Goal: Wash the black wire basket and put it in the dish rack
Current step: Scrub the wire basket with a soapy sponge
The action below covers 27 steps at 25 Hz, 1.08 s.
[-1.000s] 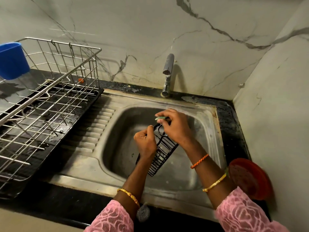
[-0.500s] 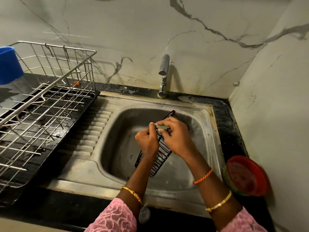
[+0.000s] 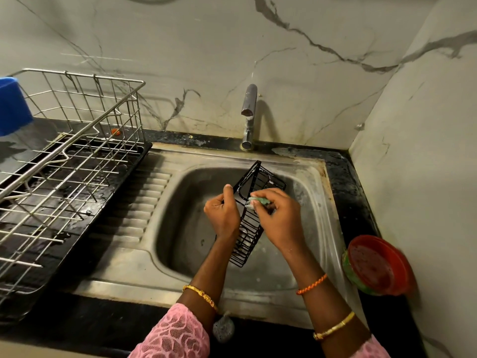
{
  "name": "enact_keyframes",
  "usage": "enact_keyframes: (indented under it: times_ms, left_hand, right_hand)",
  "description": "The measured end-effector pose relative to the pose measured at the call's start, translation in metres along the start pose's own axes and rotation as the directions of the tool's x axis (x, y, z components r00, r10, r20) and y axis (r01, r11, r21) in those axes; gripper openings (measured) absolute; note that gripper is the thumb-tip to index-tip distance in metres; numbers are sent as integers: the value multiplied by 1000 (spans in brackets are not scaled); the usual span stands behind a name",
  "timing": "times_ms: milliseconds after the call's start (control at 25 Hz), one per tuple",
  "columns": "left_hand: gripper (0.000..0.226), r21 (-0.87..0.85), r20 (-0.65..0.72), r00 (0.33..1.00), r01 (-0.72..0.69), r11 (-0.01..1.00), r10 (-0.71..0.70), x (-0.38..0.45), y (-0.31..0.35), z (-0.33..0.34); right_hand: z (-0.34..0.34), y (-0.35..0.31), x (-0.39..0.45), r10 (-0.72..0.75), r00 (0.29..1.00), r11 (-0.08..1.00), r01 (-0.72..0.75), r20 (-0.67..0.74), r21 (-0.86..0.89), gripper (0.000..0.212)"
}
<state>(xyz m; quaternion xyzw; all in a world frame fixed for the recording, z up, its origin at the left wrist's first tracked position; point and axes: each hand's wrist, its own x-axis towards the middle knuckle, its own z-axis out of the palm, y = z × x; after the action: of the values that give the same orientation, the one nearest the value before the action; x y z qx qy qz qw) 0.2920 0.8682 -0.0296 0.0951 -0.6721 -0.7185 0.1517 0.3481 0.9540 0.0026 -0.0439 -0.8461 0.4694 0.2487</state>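
The black wire basket [image 3: 254, 215] is held tilted over the steel sink bowl [image 3: 185, 228], its upper end toward the tap. My left hand [image 3: 223, 214] grips the basket's left edge. My right hand [image 3: 280, 218] pinches a small green scrubber [image 3: 259, 201] against the basket's wires near its middle. The silver wire dish rack [image 3: 69, 174] stands on a black tray at the left of the sink, apart from both hands.
A steel tap [image 3: 249, 116] rises behind the sink, no water running. A blue cup [image 3: 11, 104] hangs at the rack's far left. A red lidded tub [image 3: 376, 264] sits on the counter at the right. A grey scrub ball [image 3: 223, 329] lies by the sink's front edge.
The basket has been raised and turned, so more of its upper end shows toward the tap. My right hand with the scrubber moved slightly down along the wires.
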Motion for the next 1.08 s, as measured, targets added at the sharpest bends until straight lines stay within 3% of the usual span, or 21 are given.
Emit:
enact_keyframes:
  times_ms: [200, 280, 480, 560, 640, 720, 960, 1080]
  left_hand:
    - [62, -17, -7, 1000, -3, 1000, 3, -3, 0, 0]
    - [61, -18, 0, 1000, 11, 1000, -11, -3, -2, 1]
    - [59, -42, -8, 999, 46, 998, -47, 3, 3, 4]
    - [59, -56, -28, 998, 60, 997, -61, 8, 2, 3]
    - [59, -43, -20, 999, 48, 998, -49, 9, -1, 1]
    - [59, -21, 12, 999, 36, 999, -36, 6, -5, 3]
    - [58, 34, 40, 999, 36, 999, -37, 2, -13, 6]
    - [58, 34, 37, 998, 41, 999, -42, 8, -14, 6]
  right_hand:
    - [-19, 14, -15, 220, 973, 970, -226, 73, 88, 17]
    - [-20, 12, -6, 238, 968, 963, -245, 77, 110, 17]
    - [-16, 10, -2, 230, 973, 966, -228, 0, 125, 17]
    - [-26, 26, -17, 277, 961, 959, -275, -24, 63, 17]
    - [-35, 34, -21, 348, 933, 934, -336, -94, 123, 19]
    - [-34, 32, -5, 320, 937, 943, -301, -139, 142, 20]
    - [-4, 12, 26, 212, 976, 977, -213, 46, 19, 17]
    - [-12, 21, 6, 163, 986, 986, -164, -24, -17, 16]
